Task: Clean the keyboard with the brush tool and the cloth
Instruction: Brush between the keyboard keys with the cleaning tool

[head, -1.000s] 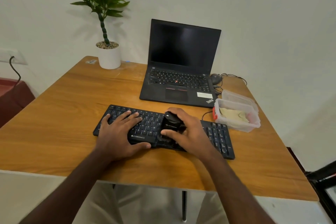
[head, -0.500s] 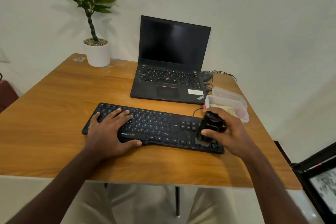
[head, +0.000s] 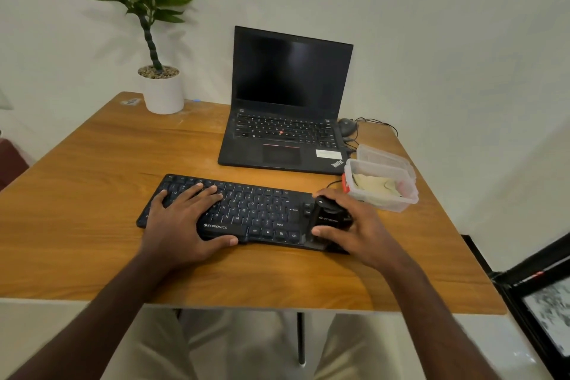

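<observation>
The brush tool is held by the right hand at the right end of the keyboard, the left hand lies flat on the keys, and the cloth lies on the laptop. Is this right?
Not quite. In the head view the cloth lies in the clear plastic container, beside the laptop, not on it. The rest holds: the right hand grips the brush tool at the right end of the keyboard, and the left hand lies flat on the keys.

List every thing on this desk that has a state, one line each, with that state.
Laptop: lid open, screen dark.
Keyboard: flat on the table, being brushed at its right end.
Brush tool: gripped upright, bristles down on the keys.
Left hand: flat, pressing the keyboard.
Right hand: curled round the brush tool.
Plastic container: lid off, cloth inside.
</observation>
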